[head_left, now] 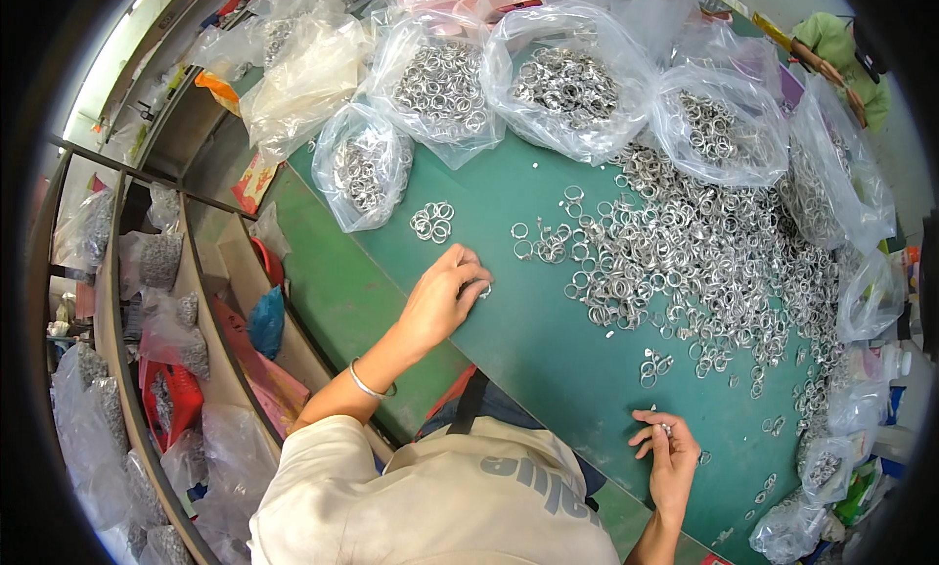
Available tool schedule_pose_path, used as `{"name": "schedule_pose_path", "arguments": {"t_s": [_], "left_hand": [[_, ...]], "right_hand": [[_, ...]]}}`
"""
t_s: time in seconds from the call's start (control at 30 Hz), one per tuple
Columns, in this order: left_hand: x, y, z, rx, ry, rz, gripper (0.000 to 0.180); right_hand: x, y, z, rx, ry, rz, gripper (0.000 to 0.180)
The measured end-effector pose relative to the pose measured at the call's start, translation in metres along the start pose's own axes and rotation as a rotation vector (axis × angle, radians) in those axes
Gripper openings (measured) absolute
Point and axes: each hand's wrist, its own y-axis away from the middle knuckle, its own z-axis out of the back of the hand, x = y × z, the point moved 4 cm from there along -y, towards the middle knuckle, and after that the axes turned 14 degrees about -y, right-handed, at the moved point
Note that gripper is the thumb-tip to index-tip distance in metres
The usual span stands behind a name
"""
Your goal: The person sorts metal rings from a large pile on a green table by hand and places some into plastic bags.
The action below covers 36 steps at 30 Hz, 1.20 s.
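The left hand (445,296) is over the green tabletop (509,360), back of the hand upward, fingers curled in and thumb drawn close to them, so the gap is narrow; a small bright fleck (486,292) shows at the fingertips, and I cannot tell whether it is pinched there or lies on the surface just beyond. The right hand (671,457), nearer the body, is turned partly up with its fingers loosely bent, and a small silvery piece (666,428) sits between thumb and fingers — too small to make out its full shape. Silver rings lie in a broad heap (675,252) to the right of the left hand and beyond the right one, with a few strays (653,367) near its lower edge. A separate small cluster of rings (431,222) lies just beyond the left hand, apart from the heap. Clear plastic bags of rings (572,81) stand along the far side, and their folds blur part of what they hold; the heap's far edge runs behind one of them. The right forearm (653,543) is cut off at the lower edge, and the shelves (196,271) at left bend away into the dark rim — some of the bagged contents there are hard to make out.
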Motion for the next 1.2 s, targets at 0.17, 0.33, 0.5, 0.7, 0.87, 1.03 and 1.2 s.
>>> {"name": "schedule_pose_path", "arguments": {"t_s": [0.17,0.33,0.5,0.7,0.87,1.03,1.2], "left_hand": [[-0.009,-0.032,0.006,-0.131,-0.16,-0.18,0.026],[-0.005,-0.064,-0.013,-0.05,-0.186,-0.288,0.029],[-0.013,-0.065,-0.002,0.055,0.047,-0.153,0.03],[-0.113,0.012,-0.032,0.21,0.274,-0.598,0.035],[-0.146,0.022,-0.054,0.279,0.291,-0.592,0.046],[-0.121,0.009,-0.045,0.199,0.097,-0.427,0.052],[-0.092,-0.015,-0.041,-0.075,-0.072,-0.396,0.054]], "right_hand": [[0.014,-0.015,-0.012,0.03,0.289,0.097,0.018],[0.02,-0.019,-0.026,0.029,0.24,-0.002,0.017],[0.001,-0.014,-0.012,-0.045,-0.082,-0.078,0.015],[0.001,-0.021,-0.057,0.037,-0.513,-0.211,0.012],[-0.006,-0.011,-0.018,-0.043,-0.283,-0.169,0.012],[0.008,0.041,0.116,-0.687,0.522,0.216,0.016],[0.007,0.103,0.206,-0.997,1.064,-0.003,0.014]]}}
